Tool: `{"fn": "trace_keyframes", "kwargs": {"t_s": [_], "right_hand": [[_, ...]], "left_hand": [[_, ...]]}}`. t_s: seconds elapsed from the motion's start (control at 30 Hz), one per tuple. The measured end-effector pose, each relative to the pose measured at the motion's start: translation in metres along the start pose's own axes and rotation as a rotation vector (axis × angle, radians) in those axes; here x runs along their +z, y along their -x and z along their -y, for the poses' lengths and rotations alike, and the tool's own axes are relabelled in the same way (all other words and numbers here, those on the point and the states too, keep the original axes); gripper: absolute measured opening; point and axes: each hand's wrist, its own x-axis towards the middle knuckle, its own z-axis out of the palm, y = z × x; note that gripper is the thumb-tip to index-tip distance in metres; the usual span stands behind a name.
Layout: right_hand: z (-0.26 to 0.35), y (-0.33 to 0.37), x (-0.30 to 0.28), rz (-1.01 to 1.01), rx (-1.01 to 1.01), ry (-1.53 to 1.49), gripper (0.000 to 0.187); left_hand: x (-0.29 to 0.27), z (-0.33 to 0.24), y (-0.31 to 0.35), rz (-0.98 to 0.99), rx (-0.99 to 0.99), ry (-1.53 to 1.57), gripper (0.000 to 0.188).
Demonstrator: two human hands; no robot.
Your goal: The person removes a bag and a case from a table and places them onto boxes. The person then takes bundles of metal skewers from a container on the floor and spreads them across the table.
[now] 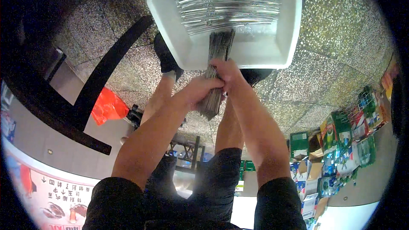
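A thick bundle of thin metal skewers (pixel 220 44) is gripped in both my hands, slanting between my knees and the tub. My left hand (pixel 204 88) wraps round its lower middle. Just above, my right hand (pixel 228 73) closes on the same bundle from the right side. The far end of the bundle reaches over the near part of a white plastic tub (pixel 294 30). Inside that tub, many more loose metal skewers (pixel 230 2) lie crosswise in the far half. My fingers hide part of the bundle's middle.
The tub stands on speckled stone tiles (pixel 332 72) by my feet. A red plastic bag (pixel 108 107) lies to the left, near a dark curved bar (pixel 108 66). Cardboard boxes (pixel 299 145) and green bottles (pixel 365 151) crowd the right side. A dark metal frame (pixel 195 153) shows behind my legs.
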Motion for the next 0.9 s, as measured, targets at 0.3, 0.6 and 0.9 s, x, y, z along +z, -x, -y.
{"fn": "trace_keyframes", "kwargs": {"t_s": [0.3,0.6,0.9], "right_hand": [[-0.002,-0.003,-0.008,0.084,-0.071,0.000,0.023],[0.018,0.004,0.006,-0.058,0.037,0.183,0.018],[-0.002,0.009,-0.007,0.024,-0.145,0.060,0.048]], "left_hand": [[0.008,-0.009,0.008,-0.113,-0.030,-0.151,0.033],[0.000,-0.005,0.009,0.152,0.053,0.205,0.027],[0.008,0.004,0.005,0.011,0.089,-0.131,0.035]]}}
